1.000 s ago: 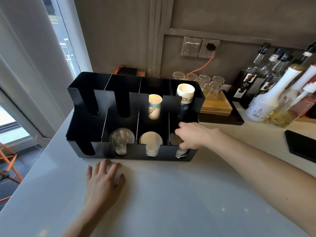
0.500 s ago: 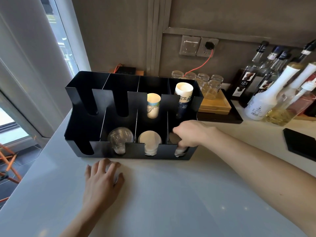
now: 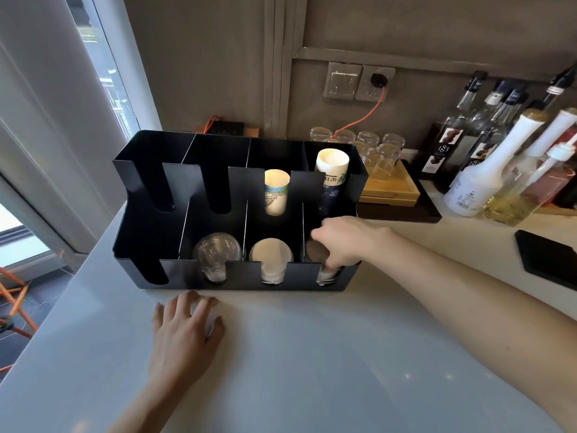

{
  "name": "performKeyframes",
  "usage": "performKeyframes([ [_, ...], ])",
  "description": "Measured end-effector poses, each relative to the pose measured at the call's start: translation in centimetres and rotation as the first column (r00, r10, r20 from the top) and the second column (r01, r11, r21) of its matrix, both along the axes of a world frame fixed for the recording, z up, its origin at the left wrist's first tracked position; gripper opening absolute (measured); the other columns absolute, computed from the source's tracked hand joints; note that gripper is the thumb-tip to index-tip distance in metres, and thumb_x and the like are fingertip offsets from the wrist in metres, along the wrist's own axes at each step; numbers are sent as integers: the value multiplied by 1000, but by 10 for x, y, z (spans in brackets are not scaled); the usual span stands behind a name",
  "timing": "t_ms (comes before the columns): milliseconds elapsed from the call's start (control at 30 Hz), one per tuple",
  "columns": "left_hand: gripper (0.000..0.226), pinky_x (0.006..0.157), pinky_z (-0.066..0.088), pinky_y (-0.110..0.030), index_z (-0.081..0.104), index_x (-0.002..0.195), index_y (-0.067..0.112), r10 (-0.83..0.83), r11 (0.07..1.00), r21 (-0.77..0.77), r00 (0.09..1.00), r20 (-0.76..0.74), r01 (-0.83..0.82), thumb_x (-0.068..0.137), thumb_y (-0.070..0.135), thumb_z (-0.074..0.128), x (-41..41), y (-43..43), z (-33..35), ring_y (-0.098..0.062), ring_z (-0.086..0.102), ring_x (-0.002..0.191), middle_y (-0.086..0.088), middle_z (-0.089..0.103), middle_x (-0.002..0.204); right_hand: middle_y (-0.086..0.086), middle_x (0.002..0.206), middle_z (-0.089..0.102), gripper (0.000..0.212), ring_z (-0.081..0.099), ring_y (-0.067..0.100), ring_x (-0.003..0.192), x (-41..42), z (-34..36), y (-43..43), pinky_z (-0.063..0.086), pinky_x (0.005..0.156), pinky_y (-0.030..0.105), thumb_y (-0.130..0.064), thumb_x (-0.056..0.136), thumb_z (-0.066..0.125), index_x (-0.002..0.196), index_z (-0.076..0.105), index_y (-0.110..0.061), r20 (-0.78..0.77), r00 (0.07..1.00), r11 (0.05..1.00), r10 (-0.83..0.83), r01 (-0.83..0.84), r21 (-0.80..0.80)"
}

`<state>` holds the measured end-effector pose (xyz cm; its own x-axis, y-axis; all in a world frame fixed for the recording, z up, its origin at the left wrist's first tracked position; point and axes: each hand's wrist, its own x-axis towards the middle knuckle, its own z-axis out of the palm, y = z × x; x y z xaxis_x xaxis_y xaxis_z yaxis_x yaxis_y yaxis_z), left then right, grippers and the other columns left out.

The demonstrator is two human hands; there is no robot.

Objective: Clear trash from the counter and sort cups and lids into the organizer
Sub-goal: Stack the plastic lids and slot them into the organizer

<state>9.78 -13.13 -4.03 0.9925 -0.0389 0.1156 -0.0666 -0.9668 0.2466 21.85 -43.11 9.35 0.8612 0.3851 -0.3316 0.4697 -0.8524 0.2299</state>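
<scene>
A black organizer [image 3: 140,214] stands on the white counter. Its front row holds clear dome lids [image 3: 217,254], white lids [image 3: 271,257] and a further stack of lids [image 3: 315,253] at the far right. Behind them stand a short paper cup stack [image 3: 276,192] and a taller paper cup stack [image 3: 331,176]. My right hand [image 3: 349,242] reaches into the front right compartment, fingers curled down on that stack of lids. My left hand [image 3: 184,335] lies flat on the counter just before the organizer, fingers apart, holding nothing.
Upturned glasses [image 3: 374,151] sit on a wooden tray right of the organizer, with syrup bottles [image 3: 487,170] further right. A flat black object [image 3: 546,257] lies at the right edge. The counter drops off at the left beside the window.
Both hands stay almost where they were. My right hand keeps its fingers in the front right compartment, and the view has shifted only slightly.
</scene>
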Motion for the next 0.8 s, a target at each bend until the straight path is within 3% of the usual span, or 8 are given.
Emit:
performKeyframes([
  [233,44,104,36,-61,68,110,22,1,1000,6,1000,5,-1,82,46,45,0,0,-2,-37,53,105,-8,57,112,-2,69,43,24,48,23,65,0,9,0,32,47,32,-33,82,66,88,47,-19,-16,1000,1000,10,-9,13],
  [333,44,104,36,-61,68,109,21,4,1000,-1,1000,15,-4,82,46,44,0,0,-2,-38,53,104,-8,58,111,-4,68,41,9,50,26,73,3,14,-2,32,52,33,-19,90,55,86,47,-18,-5,999,999,35,-35,39],
  [433,43,105,35,-61,68,109,22,6,1000,-4,1000,15,-6,82,46,45,0,0,-2,-37,53,104,-8,57,111,-6,71,42,12,51,25,79,5,15,-3,34,56,31,-7,90,51,90,51,-19,-15,999,998,39,-38,46],
  [600,43,105,35,-61,67,109,23,9,1000,-6,1000,3,-9,82,47,45,0,0,-1,-38,53,105,-8,57,111,3,97,48,27,52,24,85,4,7,-2,38,60,32,-20,85,70,109,58,-14,-83,995,999,50,-51,-1],
  [700,44,105,35,-61,68,110,23,8,1000,-9,1000,-2,-8,82,47,44,0,-1,0,-38,54,105,-8,58,111,2,98,41,31,48,23,84,6,5,-2,33,55,31,-23,86,70,112,58,-14,-100,994,999,49,-51,-9],
  [800,43,105,36,-61,68,109,23,12,1000,-12,1000,-6,-12,81,46,45,0,-1,1,-38,54,104,-8,58,111,3,97,42,26,52,25,86,5,5,-3,38,60,36,-21,89,64,112,57,-11,-128,990,998,51,-53,-15],
])
